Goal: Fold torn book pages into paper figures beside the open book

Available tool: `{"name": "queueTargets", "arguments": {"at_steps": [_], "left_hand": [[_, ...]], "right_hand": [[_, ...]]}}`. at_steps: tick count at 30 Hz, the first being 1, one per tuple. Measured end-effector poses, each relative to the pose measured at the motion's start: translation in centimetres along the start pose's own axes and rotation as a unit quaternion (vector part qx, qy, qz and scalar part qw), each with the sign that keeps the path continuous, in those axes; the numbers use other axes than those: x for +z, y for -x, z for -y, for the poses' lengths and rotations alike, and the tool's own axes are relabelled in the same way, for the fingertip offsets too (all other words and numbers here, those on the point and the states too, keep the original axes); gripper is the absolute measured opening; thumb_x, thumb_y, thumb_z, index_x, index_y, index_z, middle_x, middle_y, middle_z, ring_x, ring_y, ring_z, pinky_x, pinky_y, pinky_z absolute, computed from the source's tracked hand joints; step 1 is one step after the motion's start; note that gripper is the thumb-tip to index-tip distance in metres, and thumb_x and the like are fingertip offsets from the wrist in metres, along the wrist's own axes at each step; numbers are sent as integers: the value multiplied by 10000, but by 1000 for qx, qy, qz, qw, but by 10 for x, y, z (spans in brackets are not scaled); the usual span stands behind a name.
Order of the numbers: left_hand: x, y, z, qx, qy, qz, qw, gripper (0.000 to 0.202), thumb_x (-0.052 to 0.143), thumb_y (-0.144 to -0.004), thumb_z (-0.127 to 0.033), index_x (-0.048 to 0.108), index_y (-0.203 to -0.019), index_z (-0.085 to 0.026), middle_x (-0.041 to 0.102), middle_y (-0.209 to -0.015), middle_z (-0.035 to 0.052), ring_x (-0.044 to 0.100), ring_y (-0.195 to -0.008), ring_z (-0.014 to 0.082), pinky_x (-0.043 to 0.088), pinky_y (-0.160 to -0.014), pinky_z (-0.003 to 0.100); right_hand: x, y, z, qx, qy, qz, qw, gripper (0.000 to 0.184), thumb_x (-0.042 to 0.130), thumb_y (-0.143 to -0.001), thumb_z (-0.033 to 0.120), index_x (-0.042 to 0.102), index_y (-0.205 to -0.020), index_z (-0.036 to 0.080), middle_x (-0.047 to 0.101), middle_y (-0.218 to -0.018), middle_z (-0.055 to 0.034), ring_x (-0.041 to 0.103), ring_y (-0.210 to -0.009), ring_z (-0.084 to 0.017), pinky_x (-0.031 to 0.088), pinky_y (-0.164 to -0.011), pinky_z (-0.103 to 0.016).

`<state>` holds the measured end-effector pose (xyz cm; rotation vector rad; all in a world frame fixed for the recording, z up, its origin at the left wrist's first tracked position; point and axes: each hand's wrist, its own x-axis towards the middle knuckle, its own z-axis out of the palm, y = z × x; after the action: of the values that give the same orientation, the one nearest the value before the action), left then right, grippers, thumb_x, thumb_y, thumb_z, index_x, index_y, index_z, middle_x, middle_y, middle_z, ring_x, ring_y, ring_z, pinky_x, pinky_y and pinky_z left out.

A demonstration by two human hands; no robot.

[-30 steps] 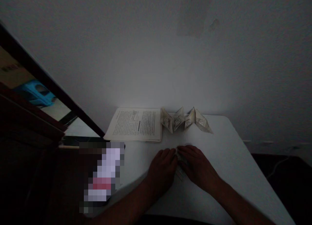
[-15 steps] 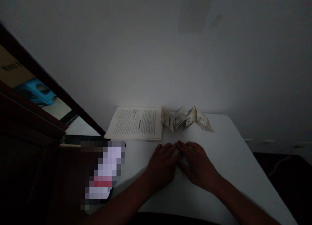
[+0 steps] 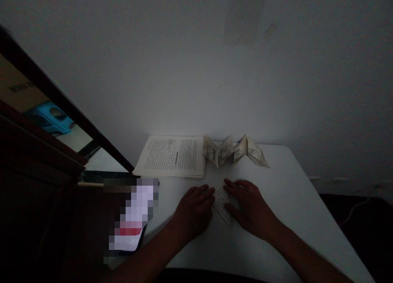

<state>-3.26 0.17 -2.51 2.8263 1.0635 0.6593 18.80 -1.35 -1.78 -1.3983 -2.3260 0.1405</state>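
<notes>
A small folded piece of printed paper (image 3: 223,209) lies on the white table between my hands. My left hand (image 3: 195,209) rests at its left edge, fingers stretched loosely toward it and gripping nothing. From the right, my right hand (image 3: 247,205) lies with fingertips and thumb spread over the paper's right side, pressing it against the tabletop. Beyond my hands stand several folded paper shapes (image 3: 226,150), zigzag in outline and printed with text. The underside of the small paper is hidden.
A stack of printed pages (image 3: 170,156) lies at the back left of the white table (image 3: 294,234), against the wall. A phone (image 3: 135,217) with a blurred screen is at the left edge. Dark wooden furniture (image 3: 39,193) stands further left, and a cable (image 3: 356,207) hangs at right.
My left hand has moved left and slightly toward me, off the folded paper, which now shows more of its printed face. My right hand has stayed nearly in place.
</notes>
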Motion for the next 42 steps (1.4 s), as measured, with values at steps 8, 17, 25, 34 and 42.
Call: {"name": "queueTargets", "arguments": {"at_steps": [8, 17, 25, 34, 42], "left_hand": [[0, 2, 1, -3, -7, -67, 998, 185, 491, -749, -117, 628, -873, -121, 648, -1105, 109, 570, -1050, 276, 479, -842, 429], [1, 1, 1, 58, -1, -35, 998, 246, 444, -816, -72, 616, -973, -152, 632, -1040, 103, 571, -973, 211, 463, -827, 377], [-14, 12, -5, 36, -1, 61, 997, 430, 522, -760, -81, 552, -1160, -236, 490, -1312, 105, 431, -1197, 281, 366, -943, 476], [-21, 16, -16, 15, 27, 128, 991, 682, 597, -701, -58, 447, -1274, -396, 276, -1448, 85, 267, -1307, 339, 299, -987, 534], [-32, 12, -15, 26, 48, 123, 991, 630, 604, -721, -69, 498, -1216, -443, 262, -1445, 38, 273, -1298, 328, 334, -980, 495]], "right_hand": [[6, -9, -11, 6, -20, -29, 999, 263, 521, -864, 236, 627, -1103, 260, 612, -1223, -8, 530, -1047, -222, 396, -953, -434], [8, -10, -13, -3, -32, -33, 999, 296, 594, -822, 300, 628, -1112, 252, 623, -1201, -21, 533, -1055, -237, 395, -950, -437], [-5, -5, -11, -13, -26, 24, 999, 513, 660, -746, 390, 548, -1232, 270, 549, -1300, -45, 485, -1133, -267, 384, -969, -469], [-7, -2, -13, -18, -30, 68, 997, 775, 699, -612, 573, 497, -1284, 242, 467, -1372, -61, 395, -1210, -302, 311, -1020, -487], [-9, -1, -12, -21, -38, 76, 996, 884, 713, -543, 608, 466, -1309, 241, 444, -1384, -83, 375, -1220, -326, 283, -1016, -519]]}}
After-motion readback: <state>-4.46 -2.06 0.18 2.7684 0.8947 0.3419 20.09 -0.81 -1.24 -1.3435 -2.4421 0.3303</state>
